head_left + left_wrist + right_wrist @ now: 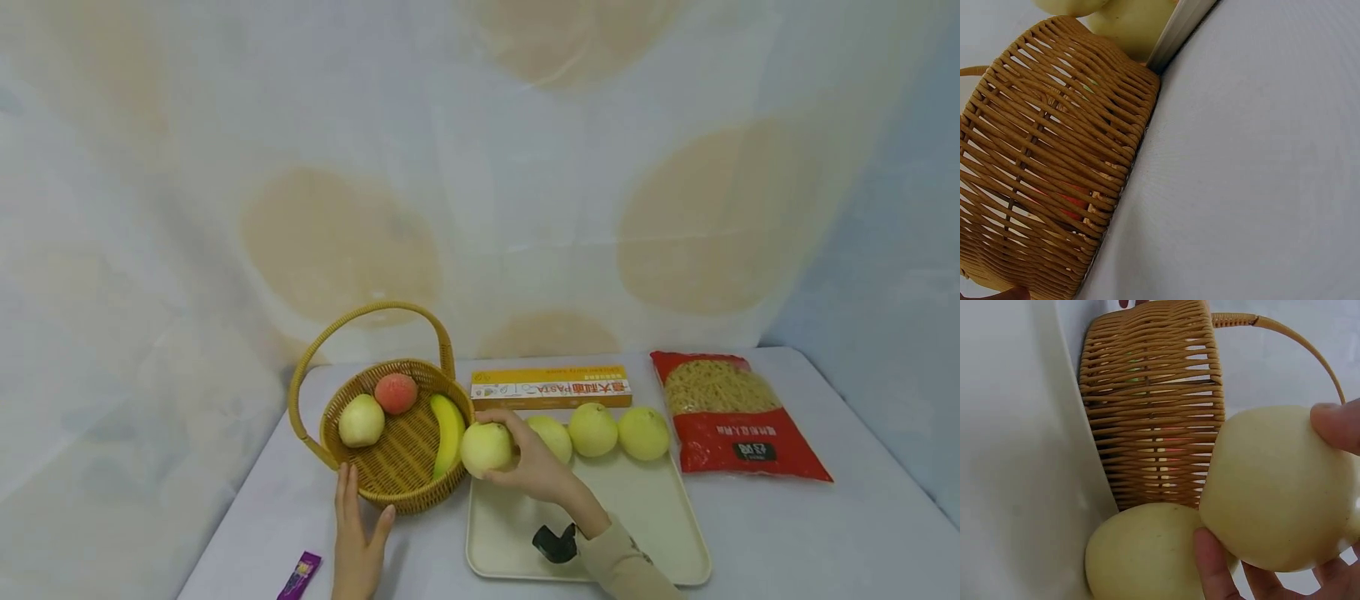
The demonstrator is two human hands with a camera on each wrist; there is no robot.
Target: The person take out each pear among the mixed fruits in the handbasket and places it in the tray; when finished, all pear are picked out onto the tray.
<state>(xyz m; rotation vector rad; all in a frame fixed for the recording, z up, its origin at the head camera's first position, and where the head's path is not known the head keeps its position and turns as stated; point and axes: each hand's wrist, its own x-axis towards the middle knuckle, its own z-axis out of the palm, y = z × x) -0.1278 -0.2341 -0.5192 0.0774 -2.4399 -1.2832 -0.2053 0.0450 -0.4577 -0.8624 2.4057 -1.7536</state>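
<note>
A round pale yellow fruit [486, 451], like a small melon, is gripped by my right hand [534, 465] beside the right rim of a wicker basket [408, 502]. In the right wrist view the gripped fruit [1272, 487] overlaps the basket's upper edge, with thumb and fingers around it. Inside the basket lie a red peach [396, 393], another pale fruit [362, 421] and a banana [447, 435]. My left hand [358, 537] has straight fingers, its fingertips right at the basket's near-left side. In the left wrist view, the woven wall [1054, 162] mostly hides the contents.
A cream tray [517, 533] beside the basket bears several more pale yellow fruits [592, 430] along its far side. Behind it lies a pasta box [551, 388]; a red bag of pasta [750, 437] lies to the right. A small purple packet [300, 575] is at front left.
</note>
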